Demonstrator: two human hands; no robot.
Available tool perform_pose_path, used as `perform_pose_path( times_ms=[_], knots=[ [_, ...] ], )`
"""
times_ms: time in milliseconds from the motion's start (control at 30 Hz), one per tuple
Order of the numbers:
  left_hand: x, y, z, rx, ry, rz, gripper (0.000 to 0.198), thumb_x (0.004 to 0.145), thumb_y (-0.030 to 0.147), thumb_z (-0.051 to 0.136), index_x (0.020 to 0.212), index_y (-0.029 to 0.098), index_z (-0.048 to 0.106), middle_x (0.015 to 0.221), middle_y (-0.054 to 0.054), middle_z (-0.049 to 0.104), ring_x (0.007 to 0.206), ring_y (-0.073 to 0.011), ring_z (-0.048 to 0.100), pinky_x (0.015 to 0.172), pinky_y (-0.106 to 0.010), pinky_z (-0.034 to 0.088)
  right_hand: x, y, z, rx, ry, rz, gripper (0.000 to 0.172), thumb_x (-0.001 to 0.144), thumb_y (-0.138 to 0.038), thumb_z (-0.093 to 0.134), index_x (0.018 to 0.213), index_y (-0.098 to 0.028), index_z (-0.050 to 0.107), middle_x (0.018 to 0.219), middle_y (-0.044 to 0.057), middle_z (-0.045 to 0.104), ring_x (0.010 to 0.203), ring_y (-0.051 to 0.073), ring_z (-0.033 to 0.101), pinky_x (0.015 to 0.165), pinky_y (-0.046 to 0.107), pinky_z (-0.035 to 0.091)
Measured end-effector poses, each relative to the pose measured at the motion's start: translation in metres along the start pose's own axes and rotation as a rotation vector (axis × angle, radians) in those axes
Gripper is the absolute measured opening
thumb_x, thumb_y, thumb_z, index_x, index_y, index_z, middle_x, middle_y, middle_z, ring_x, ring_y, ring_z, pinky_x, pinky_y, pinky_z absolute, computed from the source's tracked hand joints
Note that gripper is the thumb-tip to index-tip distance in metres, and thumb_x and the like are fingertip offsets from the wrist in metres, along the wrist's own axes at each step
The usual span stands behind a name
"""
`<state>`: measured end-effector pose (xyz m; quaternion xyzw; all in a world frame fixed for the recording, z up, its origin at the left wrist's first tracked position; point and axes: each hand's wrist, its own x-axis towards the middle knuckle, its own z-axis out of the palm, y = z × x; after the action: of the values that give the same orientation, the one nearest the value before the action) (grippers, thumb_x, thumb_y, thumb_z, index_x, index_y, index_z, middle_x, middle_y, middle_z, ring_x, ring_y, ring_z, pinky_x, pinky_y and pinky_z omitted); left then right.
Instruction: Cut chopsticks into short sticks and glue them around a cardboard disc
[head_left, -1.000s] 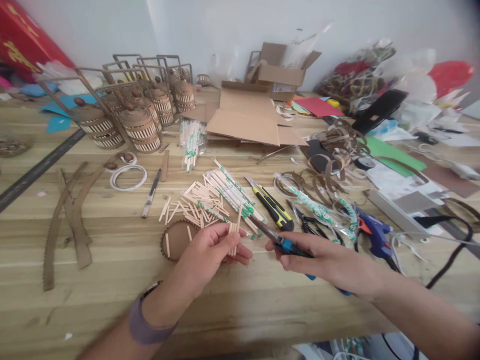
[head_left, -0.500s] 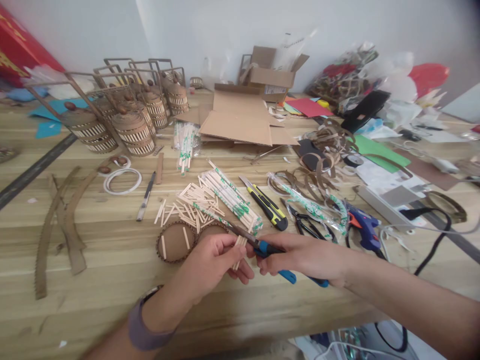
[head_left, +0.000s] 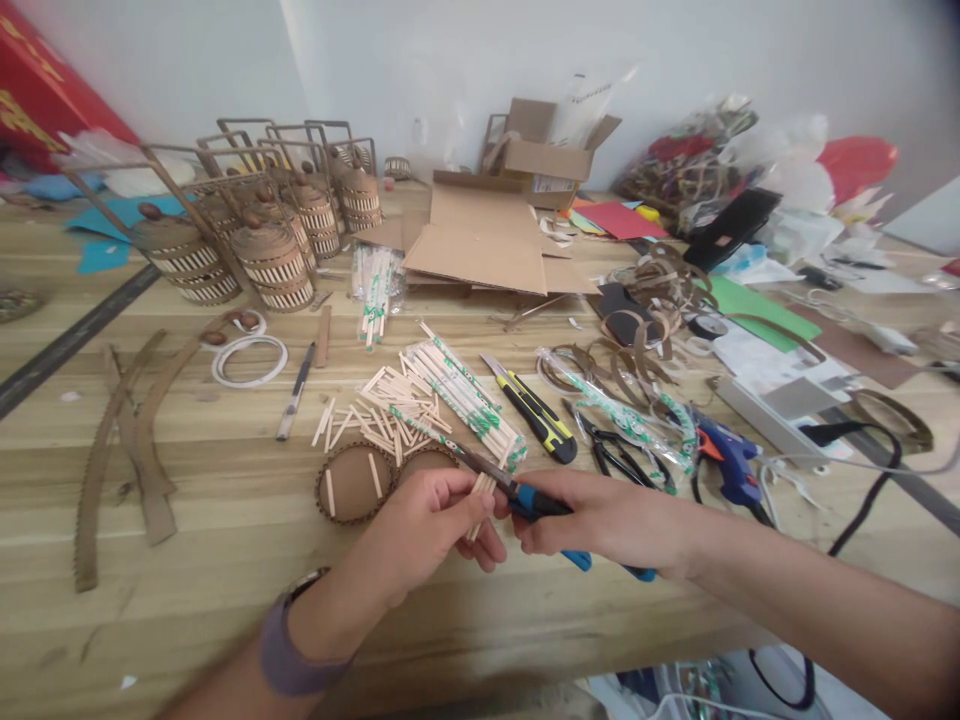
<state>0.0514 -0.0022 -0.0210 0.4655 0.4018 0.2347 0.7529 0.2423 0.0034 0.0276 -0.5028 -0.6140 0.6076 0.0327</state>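
Wooden sticks (slim, pale), in left fingers, blue-handled pliers alongside.

The left hand pinches thin sticks; the right holds a blue-handled tool.

Light moderate, diffuse; direction unclear. Pale streak down wall, upper left. Soft shadow on bench, lower left. Left grip, right grip slightly soft; fine detail smeared throughout. Wide-angle stretch toward edges; 1 corner, top right, darkened.
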Motion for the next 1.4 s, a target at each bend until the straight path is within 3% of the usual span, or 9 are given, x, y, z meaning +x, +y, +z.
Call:
perform_pose_path(
  times_ms=[467,767,1167,1400],
  knots=[
    [0.001,0.0,-0.002,0.028,-0.026,0.026,0.041,0.076,0.057,0.061,0.075,0.016,0.06,0.059,-0.001,0.065,0.053,-0.0124,0.059,0.057,-0.024,0.044,0.005,0.006,0.006,0.022,0.023,-0.071,0.005,0.07,-0.021,0.05,0.074,-0.02,0.052,0.063,-0.004,0.043,0.058,0.011,0.039,0.053,0.024,0.032],
    [-0.001,-0.002,0.0,0.124,0.02,0.069,0.035,0.085,0.049,0.051,0.074,0.016,0.056,0.058,0.001,0.061,0.052,-0.0111,0.055,0.055,-0.023,0.044,0.008,0.012,0.005,0.154,-0.009,-0.042,0.013,0.07,-0.021,0.057,0.082,-0.019,0.058,0.071,-0.004,0.051,0.068,0.012,0.046,0.063,0.023,0.038],
    [-0.001,0.001,0.002,0.077,0.014,0.031,0.037,0.081,0.051,0.05,0.077,0.015,0.057,0.049,0.005,0.051,0.044,-0.0087,0.042,0.049,-0.022,0.035,0.004,0.006,0.004,0.324,-0.062,0.058,0.018,0.063,-0.023,0.058,0.08,-0.017,0.057,0.074,0.0,0.058,0.071,0.014,0.055,0.067,0.027,0.044],
    [-0.001,0.0,0.001,0.103,0.006,0.053,0.038,0.082,0.053,0.049,0.072,0.017,0.055,0.048,0.005,0.048,0.045,-0.0092,0.041,0.048,-0.022,0.035,0.01,0.012,0.009,0.169,-0.028,-0.044,0.012,0.066,-0.019,0.051,0.078,-0.019,0.052,0.062,-0.006,0.044,0.056,0.01,0.041,0.053,0.023,0.036]
  ],
)
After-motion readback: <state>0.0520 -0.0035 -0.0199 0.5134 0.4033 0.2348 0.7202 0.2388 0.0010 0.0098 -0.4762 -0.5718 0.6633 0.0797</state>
